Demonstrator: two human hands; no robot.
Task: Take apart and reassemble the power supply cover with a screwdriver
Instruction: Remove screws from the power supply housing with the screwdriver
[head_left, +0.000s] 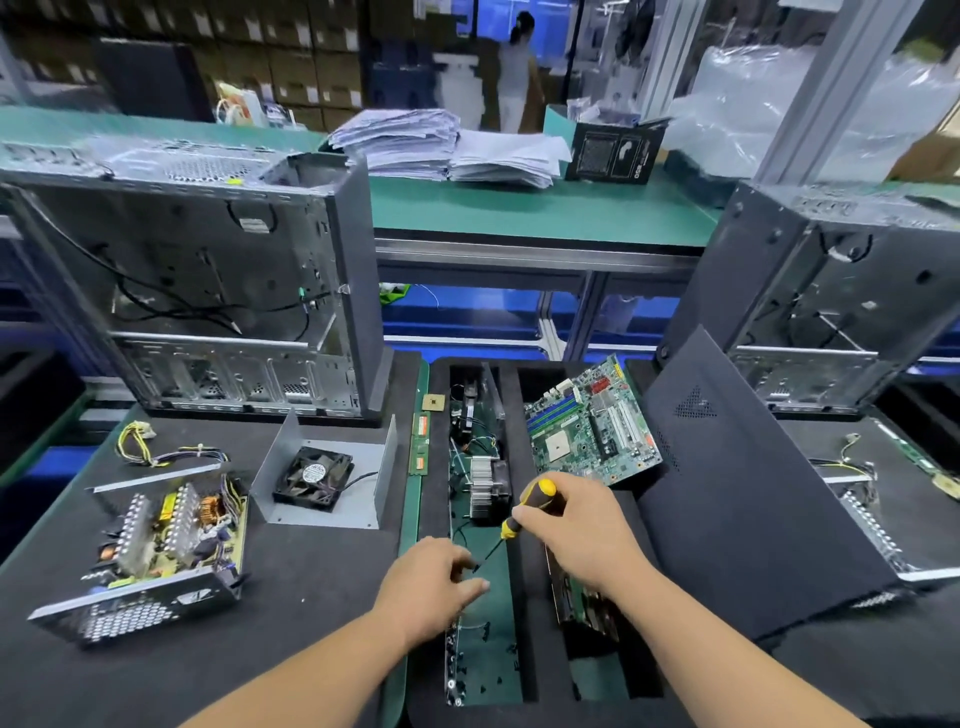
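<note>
The opened power supply (156, 551) lies at the left on the dark mat, its circuit board and coils exposed. Its grey cover (363, 488), with a black fan mounted inside, rests upside down just right of it. My right hand (576, 530) grips a yellow-and-black screwdriver (527, 506), tip pointing down-left over a green tray slot. My left hand (436, 587) pinches a small black screw (475, 567) right at the screwdriver tip.
A foam tray (514, 597) holds several loose black screws, a heatsink, a motherboard (592, 421) and another board. An open PC case (208, 291) stands at the back left, another at the right. A dark side panel (743, 499) leans at the right.
</note>
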